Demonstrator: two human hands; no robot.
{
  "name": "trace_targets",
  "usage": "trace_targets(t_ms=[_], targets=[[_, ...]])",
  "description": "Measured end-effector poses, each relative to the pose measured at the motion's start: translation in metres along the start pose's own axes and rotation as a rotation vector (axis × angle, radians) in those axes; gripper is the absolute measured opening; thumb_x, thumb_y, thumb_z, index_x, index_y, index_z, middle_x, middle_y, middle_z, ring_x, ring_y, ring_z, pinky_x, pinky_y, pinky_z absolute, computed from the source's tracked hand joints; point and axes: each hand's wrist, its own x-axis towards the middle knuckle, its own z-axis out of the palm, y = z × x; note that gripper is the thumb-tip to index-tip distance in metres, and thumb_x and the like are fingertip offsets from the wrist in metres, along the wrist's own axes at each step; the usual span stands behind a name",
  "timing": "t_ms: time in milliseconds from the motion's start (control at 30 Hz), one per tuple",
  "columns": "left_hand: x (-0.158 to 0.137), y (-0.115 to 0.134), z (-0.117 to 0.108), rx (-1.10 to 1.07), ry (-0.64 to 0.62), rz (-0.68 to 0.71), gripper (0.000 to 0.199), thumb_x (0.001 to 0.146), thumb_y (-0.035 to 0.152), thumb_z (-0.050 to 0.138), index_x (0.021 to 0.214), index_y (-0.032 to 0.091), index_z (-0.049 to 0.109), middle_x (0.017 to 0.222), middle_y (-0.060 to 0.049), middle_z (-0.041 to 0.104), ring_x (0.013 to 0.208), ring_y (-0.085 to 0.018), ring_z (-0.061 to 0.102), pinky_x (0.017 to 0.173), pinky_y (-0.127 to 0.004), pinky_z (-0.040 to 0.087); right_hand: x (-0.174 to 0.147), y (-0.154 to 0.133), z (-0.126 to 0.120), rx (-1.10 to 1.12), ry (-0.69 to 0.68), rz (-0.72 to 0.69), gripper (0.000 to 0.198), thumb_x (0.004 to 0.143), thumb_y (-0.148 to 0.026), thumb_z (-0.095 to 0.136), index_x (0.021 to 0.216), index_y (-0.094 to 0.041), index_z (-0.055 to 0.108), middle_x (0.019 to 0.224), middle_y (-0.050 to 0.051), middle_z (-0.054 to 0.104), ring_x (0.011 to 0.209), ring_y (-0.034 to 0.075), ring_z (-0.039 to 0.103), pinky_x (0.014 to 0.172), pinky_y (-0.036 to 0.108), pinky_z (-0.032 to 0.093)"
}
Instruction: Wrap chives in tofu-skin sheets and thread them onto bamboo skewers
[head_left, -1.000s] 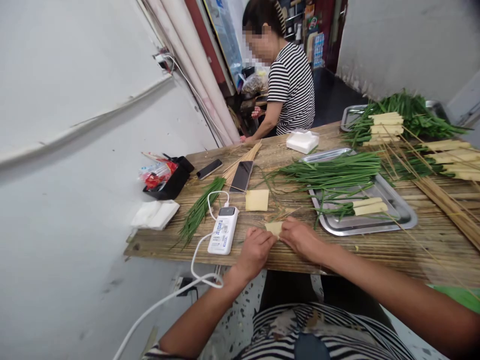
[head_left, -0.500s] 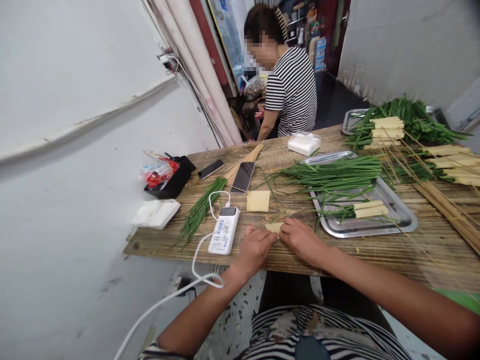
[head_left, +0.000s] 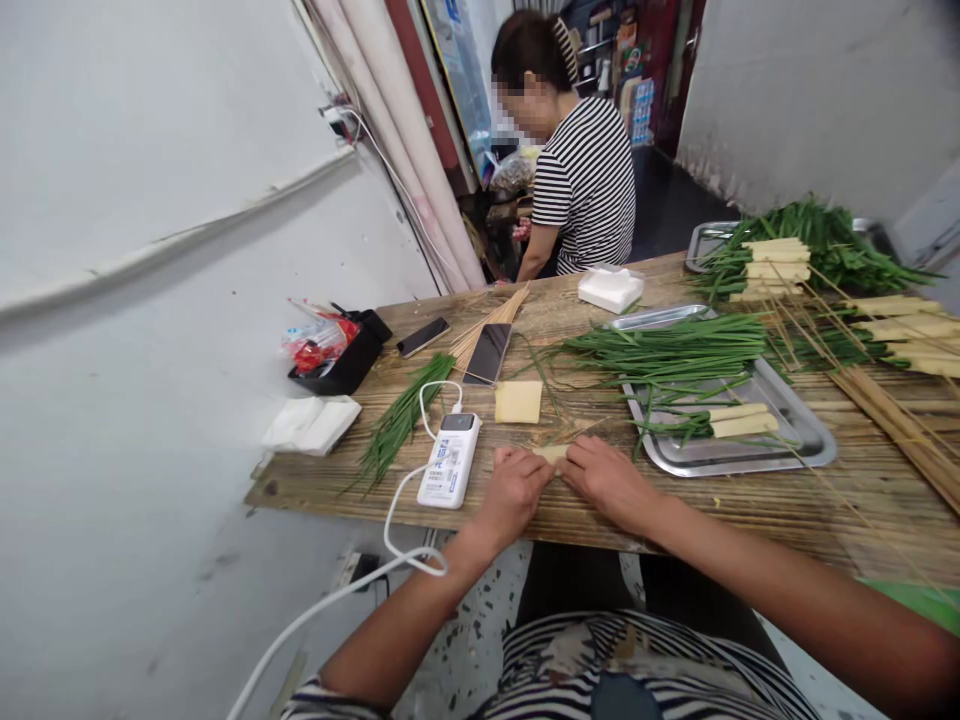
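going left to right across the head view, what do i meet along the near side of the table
White napkins → green stalk bunch → white power bank → left hand → held pale sheet → right hand → two pale rolls → long brown sticks

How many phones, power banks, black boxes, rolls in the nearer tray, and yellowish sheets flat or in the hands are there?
Phones: 2
Power bank: 1
Black box: 1
Rolls in the nearer tray: 2
Yellowish sheets: 2, one flat sheet, one held sheet between left hand and right hand
Total: 8
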Motion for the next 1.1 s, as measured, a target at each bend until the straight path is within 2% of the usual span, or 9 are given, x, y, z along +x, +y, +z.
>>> trace_targets(t_ms=[200, 400, 600, 800, 867, 967, 1100], targets=[[0.003, 0.001, -0.003, 0.004, -0.055, -0.044, 0.020, 0.093, 0.017, 0.046, 0.088, 0.020, 0.065, 0.081, -0.003, 0.064, 0.078, -0.015, 0.054, 0.075, -0.034, 0.031, 0.002, 0.005, 0.000, 0.001, -0.021, -0.061, 0.019, 0.094, -0.018, 0.045, 0.083, -0.015, 0.060, 0.078, 0.004, 0.053, 0.079, 0.018, 0.041, 0.069, 0.032, 0.028], [-0.002, 0.004, 0.002, 0.102, 0.029, -0.048, 0.016, 0.092, 0.021, 0.050, 0.103, 0.022, 0.063, 0.089, -0.003, 0.066, 0.091, -0.017, 0.055, 0.082, -0.037, 0.029, 0.007, 0.010, -0.003, 0.117, -0.090, -0.016, 0.023, 0.095, -0.021, 0.044, 0.079, -0.017, 0.060, 0.079, 0.003, 0.053, 0.077, 0.017, 0.040, 0.066, 0.031, 0.027], [-0.007, -0.003, 0.006, 0.061, 0.054, -0.002, 0.017, 0.093, 0.018, 0.048, 0.100, 0.022, 0.063, 0.090, -0.002, 0.068, 0.090, -0.016, 0.057, 0.086, -0.037, 0.027, 0.008, 0.011, -0.001, 0.152, -0.087, -0.003, 0.026, 0.095, -0.021, 0.044, 0.074, -0.016, 0.059, 0.078, 0.003, 0.053, 0.075, 0.016, 0.041, 0.066, 0.030, 0.029], [-0.001, -0.004, 0.002, 0.083, 0.001, -0.019, 0.017, 0.092, 0.016, 0.049, 0.100, 0.022, 0.063, 0.087, -0.002, 0.067, 0.088, -0.017, 0.056, 0.085, -0.039, 0.027, 0.003, -0.001, -0.004, -0.028, 0.045, -0.032, 0.030, 0.097, -0.016, 0.034, 0.085, -0.015, 0.061, 0.081, 0.006, 0.055, 0.080, 0.019, 0.042, 0.070, 0.034, 0.030], [0.001, -0.003, 0.001, 0.092, -0.018, -0.027, 0.017, 0.091, 0.015, 0.050, 0.099, 0.022, 0.063, 0.085, -0.002, 0.067, 0.088, -0.017, 0.056, 0.085, -0.039, 0.027, 0.002, -0.003, -0.001, -0.038, 0.074, -0.063, 0.033, 0.097, -0.015, 0.032, 0.082, -0.014, 0.061, 0.079, 0.006, 0.054, 0.078, 0.019, 0.042, 0.070, 0.034, 0.030], [0.002, -0.002, 0.000, 0.099, -0.018, -0.040, 0.018, 0.091, 0.015, 0.049, 0.098, 0.022, 0.064, 0.085, -0.003, 0.065, 0.089, -0.017, 0.054, 0.085, -0.039, 0.027, 0.004, -0.001, 0.004, -0.002, 0.072, -0.058, 0.032, 0.097, -0.015, 0.033, 0.077, -0.015, 0.059, 0.076, 0.005, 0.053, 0.076, 0.018, 0.042, 0.069, 0.033, 0.030], [0.003, 0.003, 0.001, 0.139, -0.008, -0.063, 0.021, 0.092, 0.014, 0.045, 0.101, 0.021, 0.063, 0.091, -0.006, 0.065, 0.090, -0.019, 0.053, 0.084, -0.040, 0.027, 0.009, 0.005, 0.005, 0.074, 0.030, 0.036, 0.029, 0.097, -0.018, 0.036, 0.080, -0.017, 0.058, 0.079, 0.004, 0.052, 0.078, 0.017, 0.043, 0.071, 0.032, 0.032]])
